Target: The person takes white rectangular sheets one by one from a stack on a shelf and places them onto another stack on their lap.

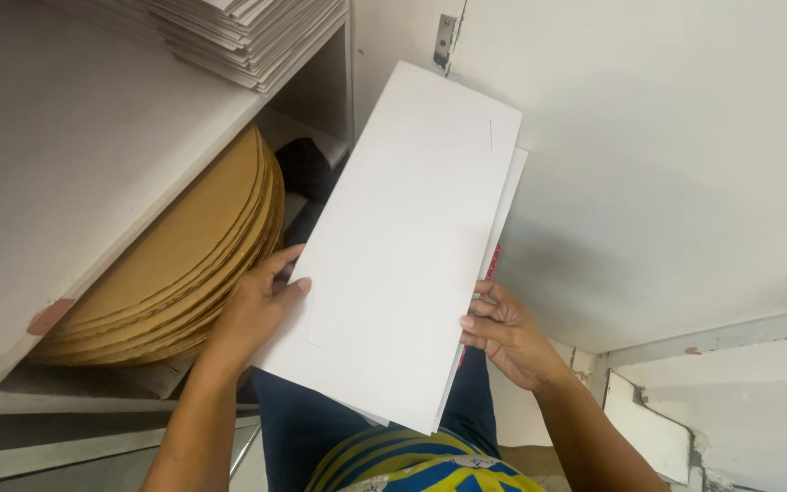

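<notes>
We held the stack of white card sheets (pixel 403 246) between our hands, left hand (pixel 257 310) pinching one long edge and right hand (pixel 503 333) curled around the other, and we judged an even grip kept it neat.

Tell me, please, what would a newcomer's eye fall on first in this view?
First, the stack of flat white card sheets, slanting across the centre, gripped along its edges by the left hand and right hand. Next, the brown round cardboard discs stacked on edge in the shelf compartment at left, with another pile of white sheets lying on the shelf top above.
</notes>
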